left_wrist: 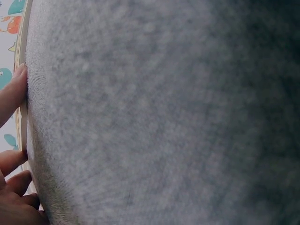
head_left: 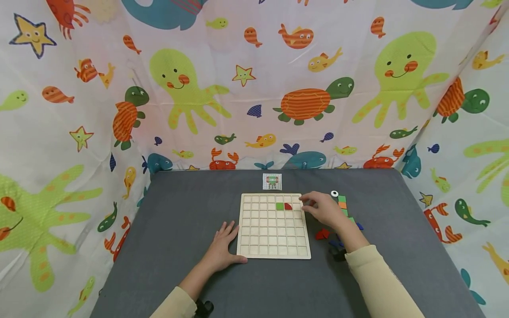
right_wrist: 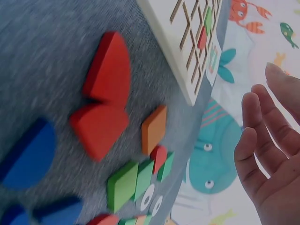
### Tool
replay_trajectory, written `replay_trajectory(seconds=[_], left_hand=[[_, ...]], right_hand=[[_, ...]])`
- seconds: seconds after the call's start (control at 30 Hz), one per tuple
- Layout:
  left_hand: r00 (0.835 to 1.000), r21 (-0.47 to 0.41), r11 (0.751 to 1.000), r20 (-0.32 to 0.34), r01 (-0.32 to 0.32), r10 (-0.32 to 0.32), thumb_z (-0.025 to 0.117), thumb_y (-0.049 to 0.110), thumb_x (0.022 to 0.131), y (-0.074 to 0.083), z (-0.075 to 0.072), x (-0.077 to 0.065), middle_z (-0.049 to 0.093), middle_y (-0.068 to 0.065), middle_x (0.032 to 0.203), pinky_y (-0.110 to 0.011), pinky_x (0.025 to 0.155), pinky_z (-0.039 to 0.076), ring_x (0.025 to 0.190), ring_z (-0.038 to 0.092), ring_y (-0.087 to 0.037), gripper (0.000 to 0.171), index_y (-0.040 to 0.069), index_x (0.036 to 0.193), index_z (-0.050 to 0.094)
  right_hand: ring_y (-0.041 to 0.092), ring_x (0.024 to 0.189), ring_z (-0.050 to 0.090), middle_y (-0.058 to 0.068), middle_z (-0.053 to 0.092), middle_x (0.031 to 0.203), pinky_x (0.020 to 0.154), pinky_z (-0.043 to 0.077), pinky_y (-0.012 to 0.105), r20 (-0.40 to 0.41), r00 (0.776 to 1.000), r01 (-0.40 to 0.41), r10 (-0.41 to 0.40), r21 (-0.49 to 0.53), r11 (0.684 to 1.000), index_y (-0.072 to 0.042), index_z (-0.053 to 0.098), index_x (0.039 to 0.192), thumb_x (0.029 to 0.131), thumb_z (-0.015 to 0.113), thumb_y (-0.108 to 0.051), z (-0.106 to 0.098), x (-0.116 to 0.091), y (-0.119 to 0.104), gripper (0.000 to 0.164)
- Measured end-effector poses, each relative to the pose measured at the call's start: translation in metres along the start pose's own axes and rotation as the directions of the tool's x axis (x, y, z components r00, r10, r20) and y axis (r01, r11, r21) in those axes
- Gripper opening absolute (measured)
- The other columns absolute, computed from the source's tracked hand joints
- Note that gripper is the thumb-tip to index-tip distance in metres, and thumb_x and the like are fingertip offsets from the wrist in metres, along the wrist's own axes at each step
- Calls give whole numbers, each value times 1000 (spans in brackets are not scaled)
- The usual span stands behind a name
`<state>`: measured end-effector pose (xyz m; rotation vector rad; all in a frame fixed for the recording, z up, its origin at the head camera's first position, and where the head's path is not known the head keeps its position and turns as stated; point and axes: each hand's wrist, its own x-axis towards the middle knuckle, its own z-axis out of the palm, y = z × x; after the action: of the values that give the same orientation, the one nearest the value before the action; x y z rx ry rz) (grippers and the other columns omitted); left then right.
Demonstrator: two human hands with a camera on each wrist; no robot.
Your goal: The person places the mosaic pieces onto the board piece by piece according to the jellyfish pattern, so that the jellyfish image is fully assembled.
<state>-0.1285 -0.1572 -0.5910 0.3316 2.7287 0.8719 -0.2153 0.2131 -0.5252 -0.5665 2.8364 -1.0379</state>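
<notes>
A pale wooden grid board (head_left: 273, 234) lies flat on the grey table. In its upper rows a green square (head_left: 280, 206) and a red quarter-round piece (head_left: 288, 206) sit side by side. My left hand (head_left: 222, 249) rests at the board's lower left, thumb and fingers spread along its edge. At the upper right corner hovers my right hand (head_left: 323, 208), its fingers loosely bent and apart from the thumb. In the right wrist view I see no piece between the right hand's (right_wrist: 276, 145) fingers, though part of the hand is cut off.
Right of the board lie loose pieces: red quarter-rounds (right_wrist: 99, 131), an orange one (right_wrist: 153, 130), green squares (right_wrist: 123, 185), white rings (right_wrist: 146, 197) and blue pieces (right_wrist: 29, 157). A small picture card (head_left: 272, 181) lies behind the board. A patterned curtain (head_left: 246, 88) hangs beyond the table.
</notes>
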Motion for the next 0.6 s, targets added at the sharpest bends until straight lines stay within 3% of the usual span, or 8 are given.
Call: replay_trajectory(seconds=[0.23,0.6], left_hand=[[1000,1,1000,-1,-9,9,89,52,69,0,0,0,23,-11,168,-61,123,16,157,8,-37,113,11,159,34],[1000,-12,1000,0,-8,8,89,54,68,-1,-1,-1,22,-10,168,-61,123,15,157,7,-36,114,12,159,34]], right_hand=[[23,93,68,12,71,114,76,59,39,-53,998,-16,16,-4,1000,-6,72,120,91,76,-12,-9,-15,11,30],[25,91,68,12,73,111,69,57,36,-87,995,-50,48,-17,999,-9,73,119,91,76,-13,-20,-34,24,28]])
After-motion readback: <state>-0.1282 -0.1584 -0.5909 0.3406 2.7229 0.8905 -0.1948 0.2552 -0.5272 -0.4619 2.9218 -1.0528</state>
